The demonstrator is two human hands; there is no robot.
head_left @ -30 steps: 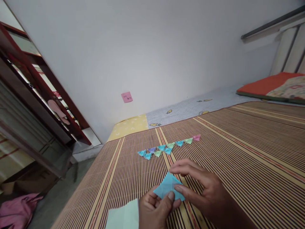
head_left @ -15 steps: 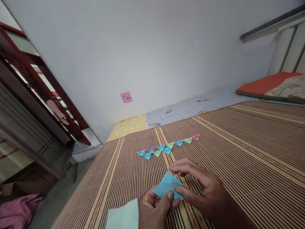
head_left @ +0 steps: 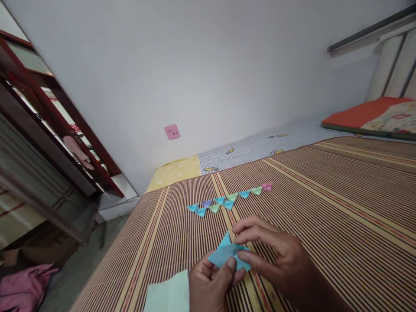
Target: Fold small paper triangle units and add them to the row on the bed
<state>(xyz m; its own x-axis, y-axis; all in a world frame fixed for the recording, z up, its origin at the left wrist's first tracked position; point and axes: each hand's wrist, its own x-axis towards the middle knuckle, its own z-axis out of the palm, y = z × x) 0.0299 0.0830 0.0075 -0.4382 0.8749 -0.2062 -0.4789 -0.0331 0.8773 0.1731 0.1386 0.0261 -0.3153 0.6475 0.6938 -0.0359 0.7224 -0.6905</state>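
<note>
Since 0.5 s ago the blue paper [head_left: 227,255] has changed outline: its far corner now pokes up as a narrow tip & the body looks folded over on itself. Both hands have barely shifted.

Paper's near edge is hidden under digits, and its creases are too faint to read. It is light blue & matte, with the pointed tip aimed away from the person. It sits low in the centre, at or just above the striped mat [head_left: 325,195]; can't tell if it touches.

Left hand [head_left: 211,286] pinches the near-left part, thumb pressed on top & other fingers curled below; wrist cut off by the frame. Right hand [head_left: 279,260] pinches the right side betw. 2 digits, w/ the rest bent loosely; forearm cut off too.

Pale green sheet [head_left: 169,297] lies just left of the left hand, partly cropped. Beyond the hands sits a row of small folded triangles [head_left: 227,200], blue, green & purple, w/ 1 pink at the right end; exact count unclear. Pink note [head_left: 172,131] sticks on the wall.
</note>
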